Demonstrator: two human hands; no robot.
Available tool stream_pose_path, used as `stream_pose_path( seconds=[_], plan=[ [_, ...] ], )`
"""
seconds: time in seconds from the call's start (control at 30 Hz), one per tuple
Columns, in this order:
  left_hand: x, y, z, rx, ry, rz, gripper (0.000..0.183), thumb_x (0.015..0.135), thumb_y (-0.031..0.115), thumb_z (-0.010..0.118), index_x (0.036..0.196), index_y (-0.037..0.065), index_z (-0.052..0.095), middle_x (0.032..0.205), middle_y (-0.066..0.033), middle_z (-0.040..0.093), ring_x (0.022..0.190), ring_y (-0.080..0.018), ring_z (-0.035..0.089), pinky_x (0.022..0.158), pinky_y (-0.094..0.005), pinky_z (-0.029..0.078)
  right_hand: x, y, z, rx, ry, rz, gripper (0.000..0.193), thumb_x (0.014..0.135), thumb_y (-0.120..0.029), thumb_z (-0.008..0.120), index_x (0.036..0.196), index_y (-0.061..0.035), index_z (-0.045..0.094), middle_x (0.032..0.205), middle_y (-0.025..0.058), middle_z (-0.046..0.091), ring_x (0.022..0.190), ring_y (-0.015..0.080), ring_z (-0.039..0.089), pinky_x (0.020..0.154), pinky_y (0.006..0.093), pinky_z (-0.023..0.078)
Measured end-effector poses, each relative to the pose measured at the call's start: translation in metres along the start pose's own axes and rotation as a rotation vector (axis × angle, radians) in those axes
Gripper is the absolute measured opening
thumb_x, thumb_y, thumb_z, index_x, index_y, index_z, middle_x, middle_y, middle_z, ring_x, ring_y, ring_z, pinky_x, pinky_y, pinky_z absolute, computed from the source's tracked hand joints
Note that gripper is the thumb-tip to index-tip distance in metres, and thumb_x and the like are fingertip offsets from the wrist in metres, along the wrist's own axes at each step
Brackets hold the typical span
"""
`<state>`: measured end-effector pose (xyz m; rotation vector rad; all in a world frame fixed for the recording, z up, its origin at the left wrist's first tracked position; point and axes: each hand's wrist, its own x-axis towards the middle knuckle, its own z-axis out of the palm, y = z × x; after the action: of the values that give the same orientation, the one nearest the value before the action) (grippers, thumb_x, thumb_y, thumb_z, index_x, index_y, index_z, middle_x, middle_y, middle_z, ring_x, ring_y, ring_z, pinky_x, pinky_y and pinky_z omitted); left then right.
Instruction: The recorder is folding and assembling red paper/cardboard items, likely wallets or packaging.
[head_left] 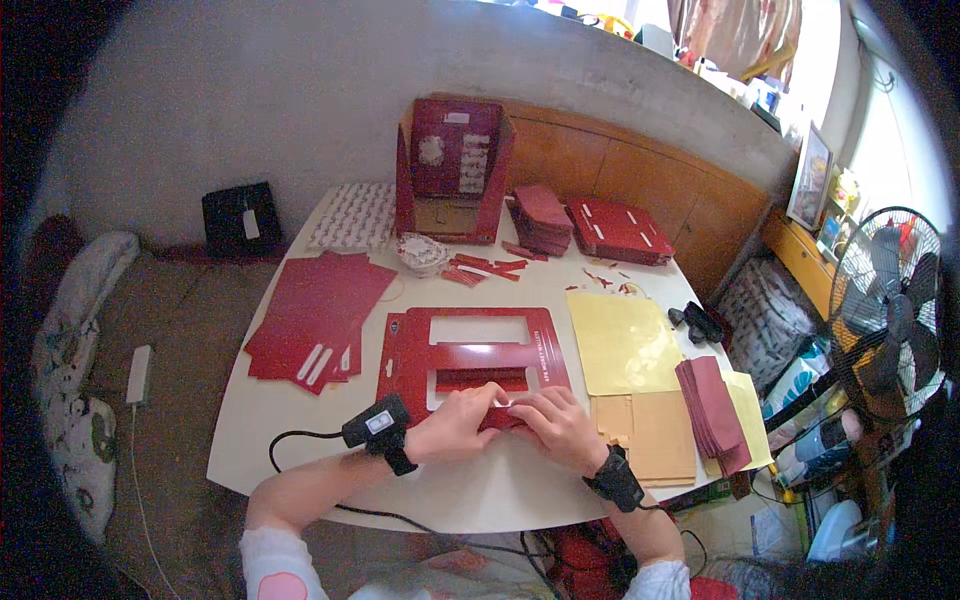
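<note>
Presently, the left hand (455, 426) and right hand (562, 430) are curling their fingers over a windowed red card (480, 353) lying in front of the upright red box (496, 200); whether either is gripping it, I cannot tell. A yellow sheet (622, 345) is lying right of that box, nearer the person.

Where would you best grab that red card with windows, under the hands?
Probably by its left border, pinched from the left: the red card is solid there, windows break up its middle, and the left hand and right hand crowd its near edge.
</note>
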<state>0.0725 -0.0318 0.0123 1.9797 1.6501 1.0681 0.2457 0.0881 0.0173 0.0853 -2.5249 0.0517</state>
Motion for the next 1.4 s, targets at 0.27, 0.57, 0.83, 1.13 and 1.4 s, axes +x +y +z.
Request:
stream_pose_path(
  seconds=[0.27, 0.57, 0.83, 1.13, 1.4],
  plan=[
    [-0.002, 0.005, 0.004, 0.157, 0.023, 0.030, 0.036, 0.073, 0.006, 0.065, 0.103, 0.001, 0.048, 0.096, -0.0181, 0.058, 0.093, -0.0349, 0.058, 0.077, -0.0444, 0.044, -0.001, -0.001, -0.001, -0.010, 0.006, 0.006, 0.026, 0.076, -0.015, 0.069, 0.099, -0.0068, 0.060, 0.102, 0.0062, 0.063, 0.090, 0.0253, 0.060, 0.082, 0.0387, 0.046],
    [-0.004, -0.002, 0.011, 0.369, 0.128, 0.215, 0.028, 0.073, 0.008, 0.064, 0.096, 0.002, 0.049, 0.089, -0.0141, 0.053, 0.086, -0.0309, 0.054, 0.075, -0.0415, 0.043, -0.002, -0.001, -0.002, -0.068, 0.061, 0.028, 0.019, 0.075, -0.013, 0.062, 0.093, -0.0091, 0.062, 0.093, 0.0024, 0.064, 0.087, 0.0204, 0.061, 0.078, 0.0357, 0.048],
    [-0.006, -0.002, 0.010, 0.485, 0.244, 0.311, 0.024, 0.075, 0.013, 0.069, 0.091, 0.002, 0.054, 0.091, -0.0130, 0.057, 0.083, -0.0303, 0.058, 0.070, -0.0391, 0.051, -0.002, -0.002, -0.005, -0.079, 0.079, 0.040, 0.012, 0.073, -0.006, 0.066, 0.083, -0.0070, 0.060, 0.086, 0.0036, 0.067, 0.080, 0.0219, 0.062, 0.075, 0.0349, 0.048],
    [-0.004, 0.001, 0.009, 0.658, 0.355, 0.464, 0.009, 0.070, 0.012, 0.057, 0.074, 0.005, 0.052, 0.075, -0.0083, 0.053, 0.073, -0.0241, 0.058, 0.068, -0.0358, 0.049, -0.002, -0.004, -0.003, -0.125, 0.066, 0.008, 0.011, 0.072, -0.010, 0.059, 0.083, -0.0066, 0.058, 0.087, 0.0044, 0.066, 0.079, 0.0195, 0.064, 0.071, 0.0326, 0.051],
    [0.000, 0.001, -0.001, 0.678, 0.350, 0.509, 0.020, 0.068, 0.016, 0.064, 0.085, 0.007, 0.058, 0.085, -0.0057, 0.058, 0.086, -0.0220, 0.058, 0.087, -0.0406, 0.044, -0.002, 0.000, -0.007, -0.105, 0.098, 0.040, 0.006, 0.073, -0.003, 0.059, 0.075, -0.0056, 0.054, 0.082, 0.0067, 0.067, 0.076, 0.0235, 0.065, 0.069, 0.0350, 0.051]
  ],
)
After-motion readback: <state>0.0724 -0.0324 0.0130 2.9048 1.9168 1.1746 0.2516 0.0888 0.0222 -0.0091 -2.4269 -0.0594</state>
